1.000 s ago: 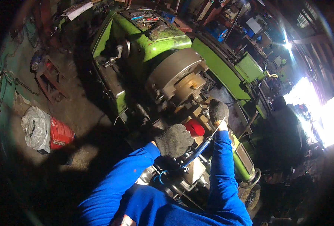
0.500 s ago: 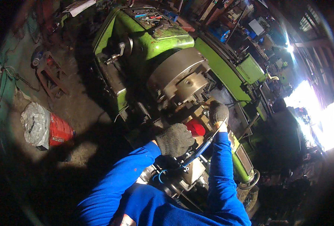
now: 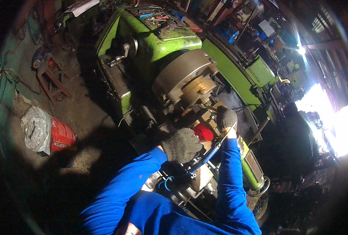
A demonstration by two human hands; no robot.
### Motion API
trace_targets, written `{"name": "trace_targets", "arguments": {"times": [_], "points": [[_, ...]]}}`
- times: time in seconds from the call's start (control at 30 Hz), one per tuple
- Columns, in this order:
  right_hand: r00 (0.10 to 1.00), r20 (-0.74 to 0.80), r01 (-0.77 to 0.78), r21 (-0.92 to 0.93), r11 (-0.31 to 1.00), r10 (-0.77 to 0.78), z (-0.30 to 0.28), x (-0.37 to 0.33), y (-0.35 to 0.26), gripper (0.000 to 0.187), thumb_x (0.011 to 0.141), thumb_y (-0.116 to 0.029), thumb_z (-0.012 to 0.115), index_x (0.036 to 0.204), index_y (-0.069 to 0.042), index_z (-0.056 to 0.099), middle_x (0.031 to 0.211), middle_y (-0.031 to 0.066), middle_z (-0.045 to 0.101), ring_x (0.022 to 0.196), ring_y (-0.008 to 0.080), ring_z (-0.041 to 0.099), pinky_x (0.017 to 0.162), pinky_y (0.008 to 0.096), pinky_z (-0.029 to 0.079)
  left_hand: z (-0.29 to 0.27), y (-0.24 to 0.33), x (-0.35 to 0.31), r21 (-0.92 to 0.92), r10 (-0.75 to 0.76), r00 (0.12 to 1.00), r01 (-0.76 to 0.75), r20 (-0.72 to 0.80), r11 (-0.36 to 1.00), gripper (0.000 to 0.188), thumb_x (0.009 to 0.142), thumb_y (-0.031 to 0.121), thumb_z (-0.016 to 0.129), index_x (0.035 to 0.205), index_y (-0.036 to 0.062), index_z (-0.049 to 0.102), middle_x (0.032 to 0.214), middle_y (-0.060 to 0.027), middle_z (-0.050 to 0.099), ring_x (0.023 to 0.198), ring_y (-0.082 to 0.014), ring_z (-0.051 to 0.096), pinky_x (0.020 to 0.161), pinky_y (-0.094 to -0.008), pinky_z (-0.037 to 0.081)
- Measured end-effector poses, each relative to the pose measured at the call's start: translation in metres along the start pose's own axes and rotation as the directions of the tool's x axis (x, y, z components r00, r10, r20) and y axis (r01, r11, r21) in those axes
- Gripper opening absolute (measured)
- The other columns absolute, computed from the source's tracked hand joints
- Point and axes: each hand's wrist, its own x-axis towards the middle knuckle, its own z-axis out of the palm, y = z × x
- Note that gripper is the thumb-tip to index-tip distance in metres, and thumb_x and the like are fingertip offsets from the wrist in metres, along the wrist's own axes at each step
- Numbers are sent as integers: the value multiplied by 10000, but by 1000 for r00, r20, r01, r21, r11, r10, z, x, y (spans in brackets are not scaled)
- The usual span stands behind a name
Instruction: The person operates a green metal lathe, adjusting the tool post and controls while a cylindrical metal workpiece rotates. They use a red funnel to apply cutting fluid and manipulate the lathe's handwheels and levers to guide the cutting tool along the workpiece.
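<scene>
My left hand (image 3: 182, 145), in a dark grey knit glove, has its fingers curled against a red cup (image 3: 202, 132); its grip is partly hidden behind the glove. My right hand (image 3: 226, 118), gloved alike, is closed beside the tool post area of a green lathe (image 3: 174, 45). A thin tan piece (image 3: 211, 107) shows between that hand and the workpiece, but its kind is unclear. The round metal workpiece (image 3: 199, 89) sits in the large chuck (image 3: 182, 72), its face golden and blurred. Below my right hand, a blue tube with a thin metal nozzle (image 3: 209, 156) slants across the carriage.
Hand tools (image 3: 154, 17) lie on top of the headstock. A red container with a grey plastic bag (image 3: 50, 133) stands on the floor at left, near a rusty metal stand (image 3: 53, 80). A green tailstock-side body with a handwheel (image 3: 256, 176) is at right.
The workpiece's face has gone from grey with a clear hole to golden and smeared. My right hand has shifted very slightly; my left hand and the red cup stay nearly still.
</scene>
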Motion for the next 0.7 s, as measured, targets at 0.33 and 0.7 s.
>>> {"name": "trace_targets", "arguments": {"times": [0.33,0.7], "points": [[981,188,-27,-157,987,57,-18,10,-9,207,931,-266,620,980,-126,763,924,199,760,878,433,748,739,537,596,-2,1,-1,-2,4,1000,-4,11,1000,136,792,253,680,825,124,711,852,-108,694,842,-328,677,824,-492,532],[977,187,-93,-77,993,106,-33,16,-27,229,929,-263,626,1058,-147,775,995,193,767,938,430,746,791,531,599,-5,2,0,11,-11,998,10,56,1000,139,787,256,686,816,123,713,847,-109,694,829,-330,676,810,-489,529]]}}
